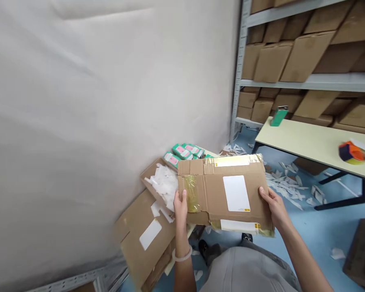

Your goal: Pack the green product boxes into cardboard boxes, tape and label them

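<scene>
In front of me I hold up a flattened cardboard box (214,190) with white labels and yellowish clear tape along its edges. My left hand (180,205) is closed on its left edge, the thumb on the face towards me. On the opposite edge, my right hand (273,206) grips the cardboard the same way. Just beyond my left hand is an open carton (150,172) filled with white paper scraps (164,182). Several green and pink small boxes (182,152) lie behind it. Another flattened cardboard piece (147,235) with a white label rests to the left.
A pale wall (109,101) rises on the left. Shelving (307,81) full of cartons stands at the back right. A light table (316,142) carries a green box (279,116) and tape rolls (352,153). Paper scraps (287,186) litter the blue floor; a dark box (363,251) sits lower right.
</scene>
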The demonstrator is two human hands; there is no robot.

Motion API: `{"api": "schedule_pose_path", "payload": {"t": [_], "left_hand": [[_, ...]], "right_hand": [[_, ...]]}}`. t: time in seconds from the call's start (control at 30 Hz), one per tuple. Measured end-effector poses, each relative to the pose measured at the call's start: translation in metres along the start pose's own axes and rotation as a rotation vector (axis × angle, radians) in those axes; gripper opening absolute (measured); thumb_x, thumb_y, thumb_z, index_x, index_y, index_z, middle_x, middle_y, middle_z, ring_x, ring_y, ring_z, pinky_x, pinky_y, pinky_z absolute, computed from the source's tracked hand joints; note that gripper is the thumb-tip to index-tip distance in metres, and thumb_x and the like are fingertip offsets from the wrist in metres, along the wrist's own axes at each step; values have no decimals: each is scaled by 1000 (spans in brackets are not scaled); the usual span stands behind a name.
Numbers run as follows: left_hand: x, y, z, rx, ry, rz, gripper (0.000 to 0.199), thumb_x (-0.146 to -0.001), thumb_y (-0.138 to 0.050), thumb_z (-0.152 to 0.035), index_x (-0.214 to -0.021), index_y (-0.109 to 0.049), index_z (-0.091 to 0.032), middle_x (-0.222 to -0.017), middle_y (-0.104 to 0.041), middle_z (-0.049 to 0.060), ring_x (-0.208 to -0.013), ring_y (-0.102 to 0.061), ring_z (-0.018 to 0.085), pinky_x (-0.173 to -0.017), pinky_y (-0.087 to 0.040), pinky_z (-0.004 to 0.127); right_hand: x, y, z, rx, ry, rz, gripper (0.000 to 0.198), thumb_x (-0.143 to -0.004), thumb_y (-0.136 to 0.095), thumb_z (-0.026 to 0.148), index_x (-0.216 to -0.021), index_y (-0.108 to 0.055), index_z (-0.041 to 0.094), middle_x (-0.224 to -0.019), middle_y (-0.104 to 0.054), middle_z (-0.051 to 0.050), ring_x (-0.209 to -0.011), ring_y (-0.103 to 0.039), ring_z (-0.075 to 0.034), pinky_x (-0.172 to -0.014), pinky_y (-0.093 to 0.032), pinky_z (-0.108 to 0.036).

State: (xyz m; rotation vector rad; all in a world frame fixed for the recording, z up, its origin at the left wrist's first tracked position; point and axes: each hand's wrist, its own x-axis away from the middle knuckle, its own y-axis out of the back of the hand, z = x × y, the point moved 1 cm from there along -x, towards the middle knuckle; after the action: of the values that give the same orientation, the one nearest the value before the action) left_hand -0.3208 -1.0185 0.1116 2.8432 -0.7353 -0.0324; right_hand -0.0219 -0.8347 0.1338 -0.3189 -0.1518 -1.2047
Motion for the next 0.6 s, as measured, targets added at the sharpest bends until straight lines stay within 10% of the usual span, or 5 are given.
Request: {"api": "schedule_pose_path", "payload": {"t": [0.27,0.6], "left_hand": [[14,-209,-48,-82,-75,331,51,-90,-52,-58,-119,-60,-17,-122,-68,15,-115,-64,28,-98,-51,39],[-9,-403,-82,-217,-188,671,48,-86,-56,-59,-108,-64,-17,-109,-72,14,-105,-68,28,-93,-52,42]], "right_hand": [[-22,174,35,-121,13,-336,57,-65,-79,58,-109,-72,22,-104,-76,-5,-85,-69,-25,-66,-54,-29],[-52,284,25,-357,-103,-688,63,-61,-81,59,-111,-72,20,-95,-78,-6,-83,-72,-29,-67,-58,-34]]}}
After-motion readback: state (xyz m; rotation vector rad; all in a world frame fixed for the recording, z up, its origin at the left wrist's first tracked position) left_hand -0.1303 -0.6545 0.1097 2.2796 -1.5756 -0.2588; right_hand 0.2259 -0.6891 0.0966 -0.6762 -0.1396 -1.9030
